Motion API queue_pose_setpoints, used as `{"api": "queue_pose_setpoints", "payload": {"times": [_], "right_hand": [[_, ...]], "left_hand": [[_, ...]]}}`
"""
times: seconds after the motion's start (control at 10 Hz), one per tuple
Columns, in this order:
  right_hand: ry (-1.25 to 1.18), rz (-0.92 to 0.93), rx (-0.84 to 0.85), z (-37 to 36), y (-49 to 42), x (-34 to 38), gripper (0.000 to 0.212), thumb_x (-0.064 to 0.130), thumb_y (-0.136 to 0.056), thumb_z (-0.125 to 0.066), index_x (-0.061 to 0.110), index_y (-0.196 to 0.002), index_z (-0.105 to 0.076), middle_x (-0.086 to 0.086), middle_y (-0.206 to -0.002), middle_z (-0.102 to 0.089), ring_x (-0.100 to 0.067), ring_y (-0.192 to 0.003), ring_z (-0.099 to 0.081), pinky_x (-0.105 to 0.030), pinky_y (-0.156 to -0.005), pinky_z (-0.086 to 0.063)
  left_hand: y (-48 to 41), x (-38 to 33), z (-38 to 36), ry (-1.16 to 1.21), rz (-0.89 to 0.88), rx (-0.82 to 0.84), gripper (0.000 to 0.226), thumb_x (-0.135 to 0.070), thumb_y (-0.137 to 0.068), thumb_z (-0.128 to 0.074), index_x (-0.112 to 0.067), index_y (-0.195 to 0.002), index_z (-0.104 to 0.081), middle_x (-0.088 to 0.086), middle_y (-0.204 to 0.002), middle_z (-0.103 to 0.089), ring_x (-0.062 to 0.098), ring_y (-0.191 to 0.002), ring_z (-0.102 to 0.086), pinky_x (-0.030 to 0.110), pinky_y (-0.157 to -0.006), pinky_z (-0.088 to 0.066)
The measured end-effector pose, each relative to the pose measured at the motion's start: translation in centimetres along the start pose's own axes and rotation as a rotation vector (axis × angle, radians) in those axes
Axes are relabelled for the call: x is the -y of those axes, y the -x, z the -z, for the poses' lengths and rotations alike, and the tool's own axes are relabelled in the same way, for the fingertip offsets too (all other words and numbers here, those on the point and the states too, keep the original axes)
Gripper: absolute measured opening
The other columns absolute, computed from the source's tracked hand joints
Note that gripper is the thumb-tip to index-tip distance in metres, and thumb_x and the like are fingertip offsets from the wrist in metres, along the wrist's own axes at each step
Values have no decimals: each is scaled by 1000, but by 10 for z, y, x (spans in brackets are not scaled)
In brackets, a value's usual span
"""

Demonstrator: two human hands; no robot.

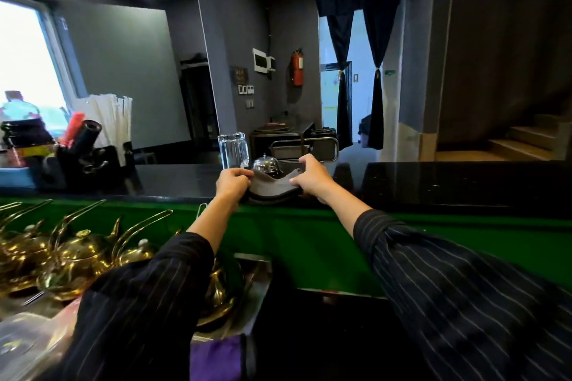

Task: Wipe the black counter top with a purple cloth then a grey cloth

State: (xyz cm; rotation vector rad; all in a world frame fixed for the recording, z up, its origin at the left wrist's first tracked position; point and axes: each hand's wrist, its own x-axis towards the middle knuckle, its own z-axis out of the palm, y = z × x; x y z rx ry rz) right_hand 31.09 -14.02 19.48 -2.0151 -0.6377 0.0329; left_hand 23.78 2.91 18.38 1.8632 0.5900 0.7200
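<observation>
A grey cloth (pixel 272 187) is stretched between both hands at the near edge of the black counter top (pixel 433 182). My left hand (pixel 232 183) grips its left end and my right hand (pixel 311 176) grips its right end. The cloth sags in the middle, low over the counter edge. A purple cloth (pixel 216 357) lies at the bottom of the view, below my left sleeve, on the lower work surface.
An upturned clear glass (pixel 233 150) and a chrome service bell (pixel 266 164) stand on the counter just behind the grey cloth. A black organiser with straws and clutter (pixel 89 151) fills the counter's left end. Several brass teapots (pixel 71 260) crowd the lower left below a green panel (pixel 309 241).
</observation>
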Motion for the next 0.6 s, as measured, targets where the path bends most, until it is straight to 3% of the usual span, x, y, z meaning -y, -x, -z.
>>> {"api": "queue_pose_setpoints", "payload": {"times": [0.1,0.2,0.3,0.4,0.5,0.6], "right_hand": [[52,26,25,-23,-11,0,39,0,-86,-63,3,-124,-57,-16,-129,-54,-25,-99,-57,-27,-76,-45],[224,63,13,-44,-18,0,22,6,-91,-60,-1,-111,-66,-18,-125,-56,-32,-112,-56,-30,-85,-44],[491,128,31,-57,-18,1,29,22,-98,-49,1,-109,-65,-17,-132,-47,-36,-126,-40,-42,-103,-35],[645,140,122,-56,-7,3,36,30,-104,-34,9,-89,-59,-12,-133,-48,-34,-135,-28,-57,-109,-19],[635,127,255,-47,1,-2,45,43,-103,-27,10,-109,-57,-9,-142,-44,-33,-140,-24,-71,-107,-11],[644,97,298,-26,13,-5,61,49,-101,-31,15,-152,-26,-2,-160,-23,-26,-149,-11,-69,-111,-9]], "left_hand": [[-18,8,15,-173,-18,-10,39,6,-81,-51,-9,-111,-70,20,-111,-68,29,-90,-63,28,-72,-49],[-28,17,24,-323,-75,-23,38,6,-84,-51,-4,-117,-67,19,-122,-65,30,-114,-59,35,-98,-49],[-35,25,27,-500,-129,-20,36,3,-87,-48,-4,-116,-68,20,-123,-64,34,-119,-54,40,-104,-46],[-33,23,26,-769,-97,1,35,-8,-91,-44,-12,-118,-66,19,-123,-61,37,-126,-40,45,-103,-39],[-22,17,20,-902,-108,-47,31,-12,-90,-45,-10,-115,-63,17,-123,-59,35,-131,-33,48,-104,-29],[1,1,3,-913,-245,-90,30,-13,-88,-47,-9,-113,-63,15,-119,-61,34,-126,-37,47,-100,-32]]}}
